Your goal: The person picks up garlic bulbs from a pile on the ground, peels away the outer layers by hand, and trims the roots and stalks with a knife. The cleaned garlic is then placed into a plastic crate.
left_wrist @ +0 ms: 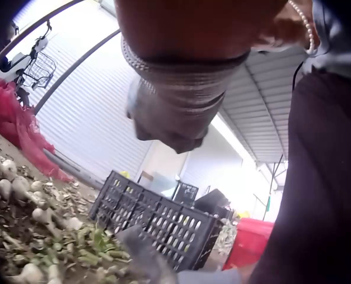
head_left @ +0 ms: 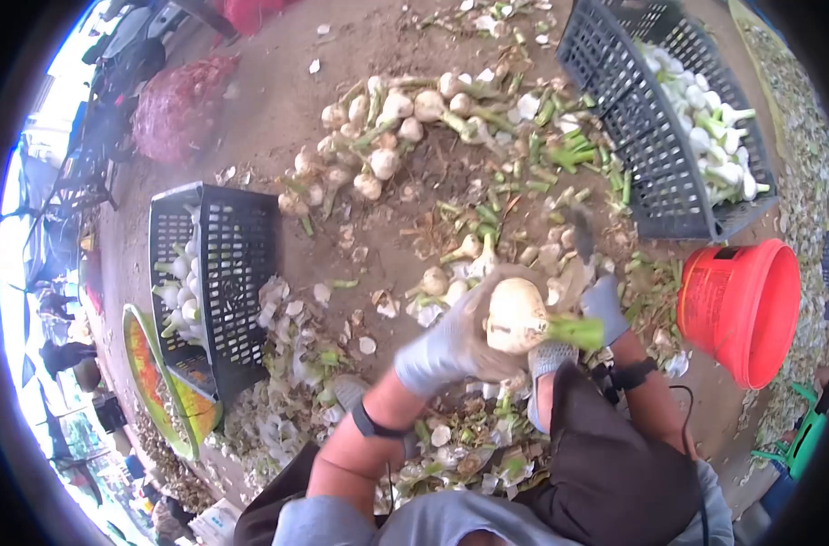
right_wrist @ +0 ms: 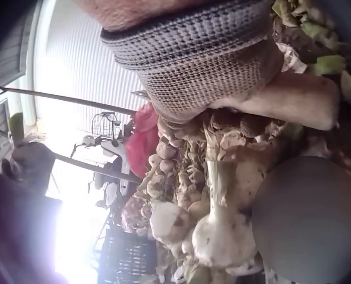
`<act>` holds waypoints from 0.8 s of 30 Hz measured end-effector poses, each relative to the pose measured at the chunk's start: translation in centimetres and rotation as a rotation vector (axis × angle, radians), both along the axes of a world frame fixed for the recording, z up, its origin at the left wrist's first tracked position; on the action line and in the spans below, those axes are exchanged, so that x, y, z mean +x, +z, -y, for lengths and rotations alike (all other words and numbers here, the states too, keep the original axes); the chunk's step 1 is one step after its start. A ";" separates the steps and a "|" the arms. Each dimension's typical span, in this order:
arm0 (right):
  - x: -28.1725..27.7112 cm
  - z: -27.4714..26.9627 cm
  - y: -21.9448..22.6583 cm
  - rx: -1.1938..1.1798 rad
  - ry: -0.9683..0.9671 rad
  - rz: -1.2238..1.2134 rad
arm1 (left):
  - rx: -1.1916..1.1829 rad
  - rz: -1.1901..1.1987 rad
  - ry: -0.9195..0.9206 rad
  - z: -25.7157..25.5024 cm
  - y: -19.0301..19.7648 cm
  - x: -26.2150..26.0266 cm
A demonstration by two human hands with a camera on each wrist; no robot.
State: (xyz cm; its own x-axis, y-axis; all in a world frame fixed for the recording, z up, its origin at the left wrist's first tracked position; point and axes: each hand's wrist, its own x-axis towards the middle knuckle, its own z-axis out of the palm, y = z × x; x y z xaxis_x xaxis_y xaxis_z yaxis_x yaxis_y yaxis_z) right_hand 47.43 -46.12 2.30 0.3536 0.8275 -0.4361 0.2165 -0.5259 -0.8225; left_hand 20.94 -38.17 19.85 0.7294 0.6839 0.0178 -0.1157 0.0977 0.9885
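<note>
Left grip (head_left: 451, 344) holds garlic bulb (head_left: 514, 314), left of red bucket (head_left: 717, 311). Right grip (head_left: 604, 306), nearer bucket, wraps wooden handle (right_wrist: 296, 102), probably knife's; blade (head_left: 582, 229) blurred. Beyond bucket, black crate (head_left: 640, 127); garlic pile (head_left: 397, 107) farther left.

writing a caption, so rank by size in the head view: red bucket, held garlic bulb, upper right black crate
1. Black crate
2. Red bucket
3. Garlic bulb, smallest despite looking nearer
</note>
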 end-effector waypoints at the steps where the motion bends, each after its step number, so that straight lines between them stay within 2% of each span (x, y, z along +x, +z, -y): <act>1: -0.6 0.0 1.6 0.013 -0.029 -0.042 | -0.070 -0.132 0.017 -1.1 -2.7 -1.4; 2: -0.9 -0.9 2.1 0.044 -0.058 -0.075 | -0.121 -0.255 0.035 -2.9 -5.4 -2.6; 3: 0.3 -0.7 -1.1 0.137 0.006 0.028 | -0.058 -0.573 0.340 -5.7 -7.0 -4.0; 4: 0.3 -0.9 -0.8 0.137 0.007 0.026 | -0.002 -0.889 0.647 -8.4 -7.9 -5.2; 5: 0.2 -1.1 0.1 0.078 0.020 0.019 | -0.073 -0.989 1.049 -10.7 -8.3 -5.6; 6: 0.2 -1.8 0.7 0.031 0.032 0.016 | 0.006 -1.187 1.010 -13.7 -11.1 -8.0; 7: 0.2 -2.0 0.5 -0.025 0.023 0.051 | 0.073 -1.266 0.926 -16.5 -14.9 -10.2; 10: -0.7 -2.5 2.0 0.061 0.053 0.048 | 0.125 -1.285 0.905 -16.9 -14.6 -9.6; 11: -0.5 -2.3 1.8 0.049 0.061 0.072 | 0.127 -1.042 1.054 -16.1 -15.5 -9.5; 12: -0.5 -2.3 1.7 0.047 0.056 0.069 | 0.129 -1.045 1.049 -14.6 -14.9 -8.9; 14: -0.6 -2.0 1.6 -0.017 0.045 0.107 | 0.041 -0.339 1.199 -11.1 -12.4 -7.0; 15: -0.7 -1.9 1.5 -0.024 0.042 0.106 | 0.036 -0.343 1.194 -9.8 -11.6 -6.6; 17: -0.8 -1.8 1.7 0.157 0.035 0.066 | -0.114 0.070 0.956 -7.5 -10.0 -6.0; 18: -1.2 -2.0 2.4 0.161 0.044 0.071 | -0.113 0.077 0.964 -6.8 -8.9 -5.5; 20: -2.1 -2.5 3.9 0.185 0.075 0.039 | -0.402 0.382 0.751 -5.8 -6.4 -4.4; 21: -1.7 -2.6 4.1 0.091 0.164 0.119 | -0.542 0.527 0.627 -5.5 -5.8 -4.1; 22: -1.7 -2.6 4.2 0.093 0.160 0.122 | -0.542 0.529 0.622 -5.3 -6.5 -4.3; 24: -2.4 -2.8 4.3 0.145 0.131 0.020 | -0.212 0.235 0.491 -5.4 -8.7 -4.7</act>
